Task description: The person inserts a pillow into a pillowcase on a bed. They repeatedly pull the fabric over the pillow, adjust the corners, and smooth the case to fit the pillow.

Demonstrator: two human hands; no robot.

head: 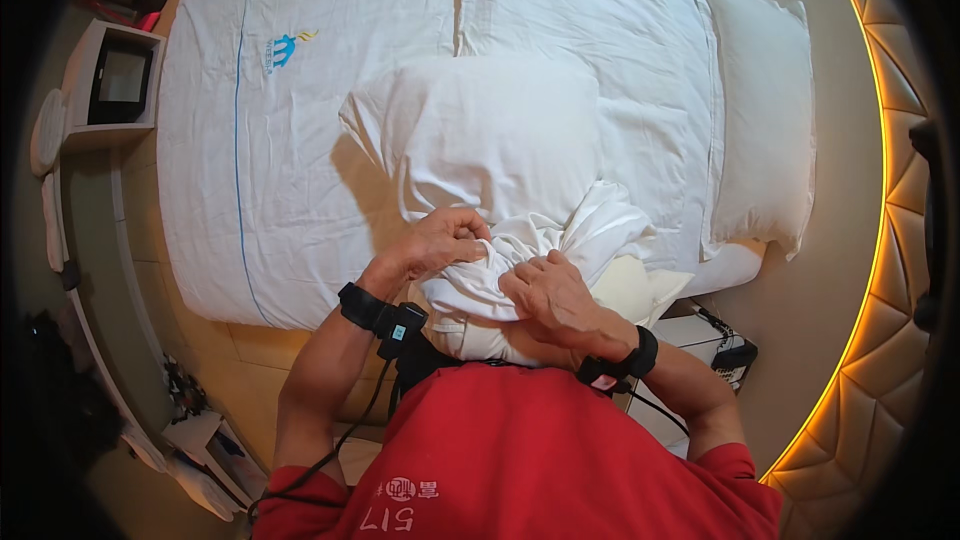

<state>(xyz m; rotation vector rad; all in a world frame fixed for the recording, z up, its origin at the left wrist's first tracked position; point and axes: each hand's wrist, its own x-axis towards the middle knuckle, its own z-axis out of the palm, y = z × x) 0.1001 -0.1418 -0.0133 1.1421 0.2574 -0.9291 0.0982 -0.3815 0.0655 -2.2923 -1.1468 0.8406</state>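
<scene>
Both hands grip the bunched open end of a white pillowcase [495,127], which is partly drawn over a cream pillow [626,286]. My left hand [442,246] pinches the gathered cloth between thumb and fingers. Close to it on the right, my right hand [551,289] has its fingers curled into the same folds. The uncovered end of the pillow rests against my body at the waist. Away from me, the covered part lies over the white duvet [300,187] of the bed. My right fingertips are hidden in the cloth.
Another white pillow [765,116] lies at the bed's head, beside a padded headboard [900,187] with a lit edge. A white nightstand [697,341] with a black device stands to my right. An open-fronted white cabinet [112,79] is past the bed's foot.
</scene>
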